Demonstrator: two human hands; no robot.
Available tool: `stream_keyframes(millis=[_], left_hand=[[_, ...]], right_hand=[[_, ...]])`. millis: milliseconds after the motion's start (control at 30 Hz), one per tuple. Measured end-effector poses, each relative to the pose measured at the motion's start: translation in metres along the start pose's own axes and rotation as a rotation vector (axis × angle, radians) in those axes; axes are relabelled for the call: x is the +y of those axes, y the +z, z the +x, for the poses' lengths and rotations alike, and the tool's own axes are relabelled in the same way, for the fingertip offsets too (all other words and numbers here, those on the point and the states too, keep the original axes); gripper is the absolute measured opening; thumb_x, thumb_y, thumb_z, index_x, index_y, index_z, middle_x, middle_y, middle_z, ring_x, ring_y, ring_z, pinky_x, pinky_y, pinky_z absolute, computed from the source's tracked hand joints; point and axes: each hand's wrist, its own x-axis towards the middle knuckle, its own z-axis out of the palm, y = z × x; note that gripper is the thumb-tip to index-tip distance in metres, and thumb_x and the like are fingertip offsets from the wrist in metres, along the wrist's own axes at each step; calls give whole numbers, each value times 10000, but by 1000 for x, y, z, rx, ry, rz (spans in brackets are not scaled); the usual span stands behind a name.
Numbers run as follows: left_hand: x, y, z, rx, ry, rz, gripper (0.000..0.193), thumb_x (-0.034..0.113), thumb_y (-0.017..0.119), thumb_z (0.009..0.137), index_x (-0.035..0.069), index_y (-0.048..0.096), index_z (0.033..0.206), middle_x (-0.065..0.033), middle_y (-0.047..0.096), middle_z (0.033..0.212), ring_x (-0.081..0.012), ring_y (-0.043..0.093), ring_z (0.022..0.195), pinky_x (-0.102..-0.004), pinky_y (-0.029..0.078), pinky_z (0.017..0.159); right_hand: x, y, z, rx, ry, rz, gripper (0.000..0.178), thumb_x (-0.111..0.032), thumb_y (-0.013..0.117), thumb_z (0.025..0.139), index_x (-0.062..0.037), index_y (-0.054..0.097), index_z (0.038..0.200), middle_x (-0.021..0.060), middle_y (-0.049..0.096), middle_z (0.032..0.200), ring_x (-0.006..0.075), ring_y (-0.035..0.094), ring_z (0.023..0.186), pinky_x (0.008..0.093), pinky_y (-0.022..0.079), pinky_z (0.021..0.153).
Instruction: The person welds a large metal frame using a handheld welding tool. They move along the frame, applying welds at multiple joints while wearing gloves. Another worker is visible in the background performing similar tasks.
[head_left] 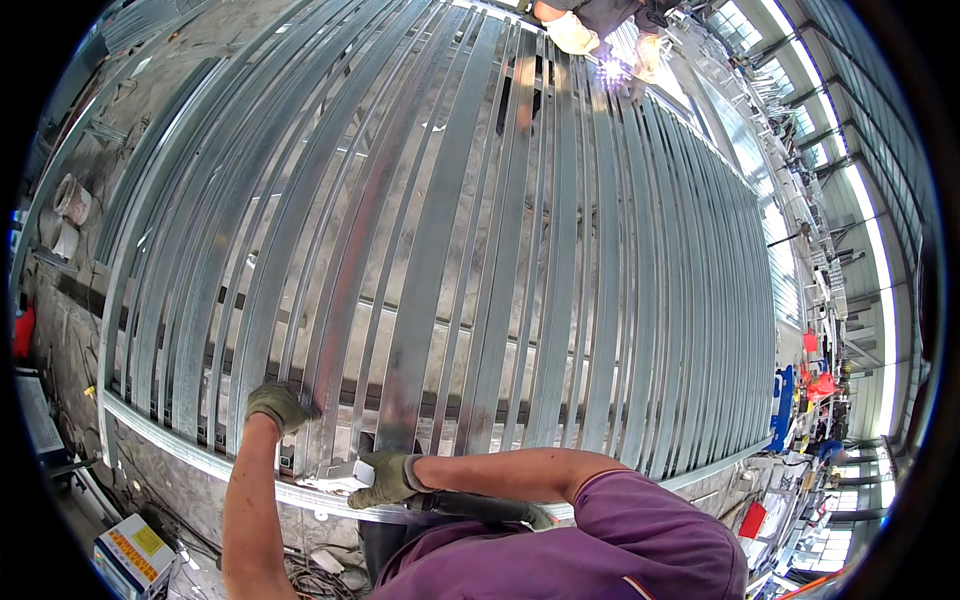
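Note:
A large frame of grey metal slats (430,270) stretches away in front of me. My left hand (280,407), in an olive work glove, grips one slat near the frame's near rail (190,447), its fingers curled over the metal. To the right of it my right hand (385,480), also gloved, is closed around a hand-held tool with a white and silver head (345,476). The tool's head lies at the near rail, close to the slat ends. A thick black hose (480,507) runs under my right forearm. My right fingers are partly hidden.
At the far side a person's gloved hands (570,33) work beside a bright welding spark (612,70). A box with an orange label (138,556) and tangled cables (320,578) lie at lower left. A blue clamp-like part (783,405) stands at the right edge.

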Motion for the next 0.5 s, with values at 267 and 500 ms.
stream_keyframes(millis=[267, 500], left_hand=[[7, -3, 9, -77, -20, -61, 702, 725, 744, 917, 246, 722, 1429, -83, 816, 1212, -281, 747, 1240, -451, 559, 1104], [-16, 21, 35, -18, -55, -86, 1052, 810, 706, 882, 232, 425, 1715, -128, 463, 1746, -358, 292, 1679, -494, 396, 1298]], right_hand=[[42, 16, 28, -23, -100, 97, 772, -529, 921, 885, -60, 653, 1437, 160, 773, 1318, 334, 727, 1213, 425, 556, 1074], [92, 40, 56, -84, -399, 103, 776, -516, 727, 1024, -8, 542, 1579, 192, 666, 1525, 293, 638, 1380, 378, 465, 1234]])
